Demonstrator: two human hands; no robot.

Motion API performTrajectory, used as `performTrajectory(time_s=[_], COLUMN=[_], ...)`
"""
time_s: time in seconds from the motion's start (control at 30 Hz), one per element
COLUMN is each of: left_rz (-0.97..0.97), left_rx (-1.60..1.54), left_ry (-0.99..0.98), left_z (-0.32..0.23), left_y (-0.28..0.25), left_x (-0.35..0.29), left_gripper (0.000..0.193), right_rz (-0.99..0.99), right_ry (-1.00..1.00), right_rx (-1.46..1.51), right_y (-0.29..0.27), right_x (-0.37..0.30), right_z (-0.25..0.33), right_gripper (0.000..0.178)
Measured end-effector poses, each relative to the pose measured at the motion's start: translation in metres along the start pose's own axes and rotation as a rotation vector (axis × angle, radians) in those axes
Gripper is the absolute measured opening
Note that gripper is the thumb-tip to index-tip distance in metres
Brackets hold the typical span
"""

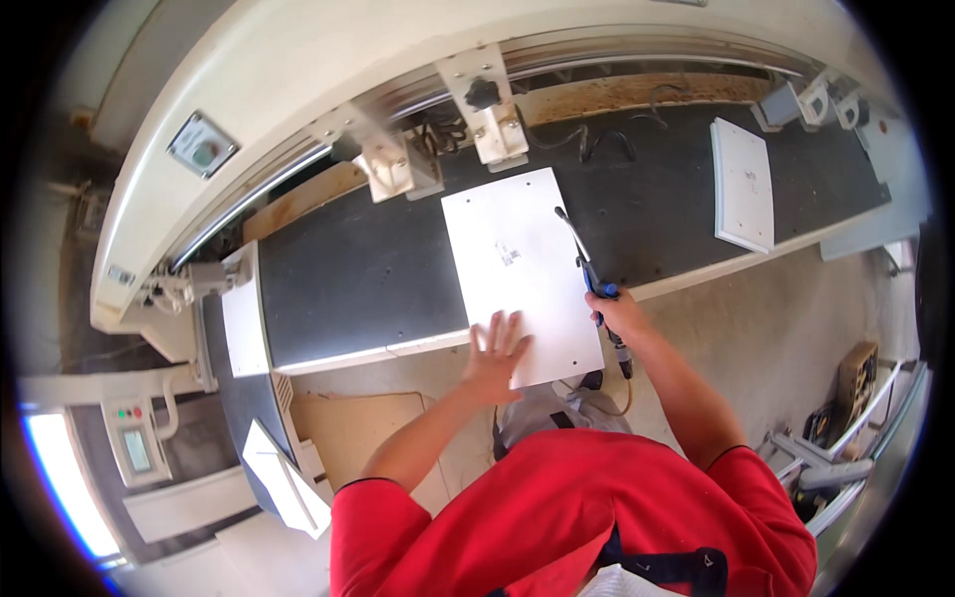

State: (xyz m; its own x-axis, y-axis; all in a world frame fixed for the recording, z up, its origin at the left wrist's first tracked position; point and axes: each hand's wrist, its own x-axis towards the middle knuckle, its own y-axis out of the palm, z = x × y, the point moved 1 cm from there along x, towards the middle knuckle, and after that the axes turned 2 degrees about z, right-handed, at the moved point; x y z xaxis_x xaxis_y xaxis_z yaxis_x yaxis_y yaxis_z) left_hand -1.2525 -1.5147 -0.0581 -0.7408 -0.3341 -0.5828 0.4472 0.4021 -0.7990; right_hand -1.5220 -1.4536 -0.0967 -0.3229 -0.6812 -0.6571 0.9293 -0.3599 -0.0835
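Two hands are at work on one white board (532, 284), which lies partly on the dark surface (358, 279), near the middle of its length, with its near end jutting out past the front edge. The left hand (495, 360) is spread wide, palm down, on the board close to its near left corner, holding nothing. The right hand (619, 314) is wrapped around an air gun (587, 261), beside the board's right edge and just outside the surface's front edge. The gun's thin nozzle points toward the back edge, its tip at the board's right side (whether it touches or hovers, I cannot tell).

More white boards (744, 187) lie near the surface's right end, close to the front right corner. Metal brackets (484, 109) hang over the back edge, just beyond the board's far end.

The step in hand looks like blowing off the board while the other hand steadies it. The next move, I judge, calls for a firm flat palm on the overhanging end and a nozzle kept clear of the white face, so nothing tips or gets scratched.
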Motion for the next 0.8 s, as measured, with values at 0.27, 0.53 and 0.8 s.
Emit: performTrajectory(time_s=[0.27, 0.53, 0.8], left_rz=[-0.008, -0.052, 0.024], left_rx=[0.064, -0.02, 0.004], left_ry=[-0.266, -0.184, -0.23], left_z=[0.012, 0.076, 0.069], left_y=[-0.02, -0.044, -0.049], left_x=[0.035, 0.043, 0.052], left_gripper=[0.12, 0.119, 0.115], right_rz=[0.108, -0.03, -0.301], right_ry=[-0.158, -0.114, -0.216], right_rx=[0.103, 0.136, 0.042], right_y=[-0.01, -0.075, -0.104], right_x=[-0.006, -0.061, -0.114], right_z=[0.043, 0.016, 0.038], right_gripper=[0.033, 0.045, 0.045])
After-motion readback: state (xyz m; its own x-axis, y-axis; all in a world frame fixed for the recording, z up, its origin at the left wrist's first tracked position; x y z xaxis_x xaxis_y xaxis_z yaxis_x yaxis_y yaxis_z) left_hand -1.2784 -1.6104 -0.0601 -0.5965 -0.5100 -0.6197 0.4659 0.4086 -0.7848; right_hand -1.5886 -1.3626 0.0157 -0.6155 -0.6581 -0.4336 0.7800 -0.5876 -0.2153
